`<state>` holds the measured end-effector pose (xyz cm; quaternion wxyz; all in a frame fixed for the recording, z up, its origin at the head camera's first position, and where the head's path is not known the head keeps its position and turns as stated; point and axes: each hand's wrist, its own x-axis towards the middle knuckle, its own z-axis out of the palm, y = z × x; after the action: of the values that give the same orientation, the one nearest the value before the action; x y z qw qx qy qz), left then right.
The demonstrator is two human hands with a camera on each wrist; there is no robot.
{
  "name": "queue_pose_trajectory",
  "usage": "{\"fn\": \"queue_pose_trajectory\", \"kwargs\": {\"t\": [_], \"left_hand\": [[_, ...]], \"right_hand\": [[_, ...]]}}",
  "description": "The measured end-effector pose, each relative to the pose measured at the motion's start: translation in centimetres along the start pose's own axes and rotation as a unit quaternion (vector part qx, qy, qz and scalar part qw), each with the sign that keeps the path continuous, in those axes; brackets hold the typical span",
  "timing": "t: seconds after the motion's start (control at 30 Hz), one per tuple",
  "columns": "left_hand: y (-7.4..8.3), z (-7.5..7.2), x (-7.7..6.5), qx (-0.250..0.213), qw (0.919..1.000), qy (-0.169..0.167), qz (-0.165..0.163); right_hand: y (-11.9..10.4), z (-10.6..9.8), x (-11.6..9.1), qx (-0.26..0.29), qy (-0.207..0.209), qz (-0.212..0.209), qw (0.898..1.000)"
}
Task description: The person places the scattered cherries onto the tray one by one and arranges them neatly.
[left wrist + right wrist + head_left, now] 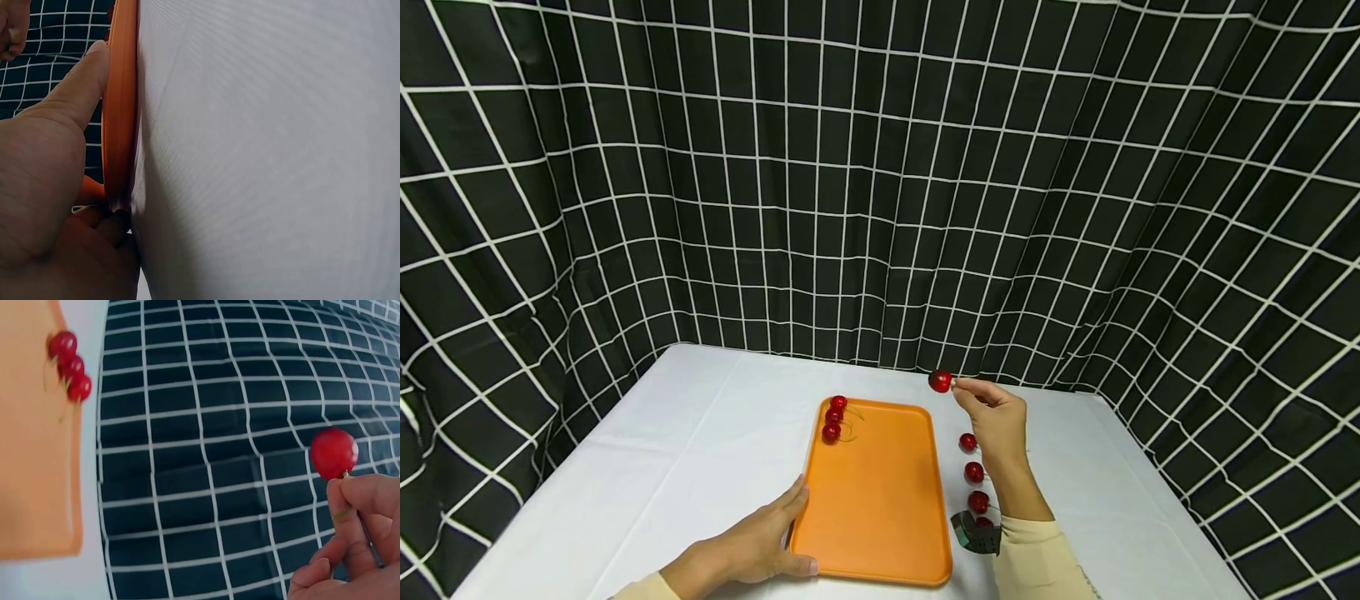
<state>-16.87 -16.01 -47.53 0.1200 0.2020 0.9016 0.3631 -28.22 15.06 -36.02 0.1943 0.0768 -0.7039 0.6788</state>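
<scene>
By its stem, my right hand (1000,421) pinches a red cherry (940,382) between thumb and fingertip, raised past the tray's far right corner. The right wrist view shows the round fruit (334,453) above the fingertips, its green stem running down into the hand. My left hand (756,533) holds the orange tray (872,500) at its near left corner, thumb along the front edge and fingers along the left side. Three cherries (833,415) lie in a row inside the tray's far left corner, stems pointing right.
Right of the tray, several more cherries (974,472) lie in a line on the white tablecloth (647,467), partly behind my right forearm. A dark patch (976,533) overlaps the nearest one by the sleeve. Black curtains with a white grid (850,208) surround the table.
</scene>
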Motion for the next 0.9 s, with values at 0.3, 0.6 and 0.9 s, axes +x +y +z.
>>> {"fn": "queue_pose_trajectory", "kwargs": {"t": [0.3,0.6,0.9], "left_hand": [[0.1,-0.1,-0.1,-0.001,1.0000,-0.001,0.005],[-0.1,-0.1,-0.1,0.010,0.9999,0.000,0.012],[-0.1,0.0,0.0,0.008,0.9999,0.001,0.008]], "right_hand": [[-0.3,3.3,-0.3,0.016,-0.021,-0.010,1.000],[0.7,5.7,-0.8,0.026,-0.036,0.004,0.999],[3.1,8.0,-1.2,0.021,-0.064,0.046,0.997]]}}
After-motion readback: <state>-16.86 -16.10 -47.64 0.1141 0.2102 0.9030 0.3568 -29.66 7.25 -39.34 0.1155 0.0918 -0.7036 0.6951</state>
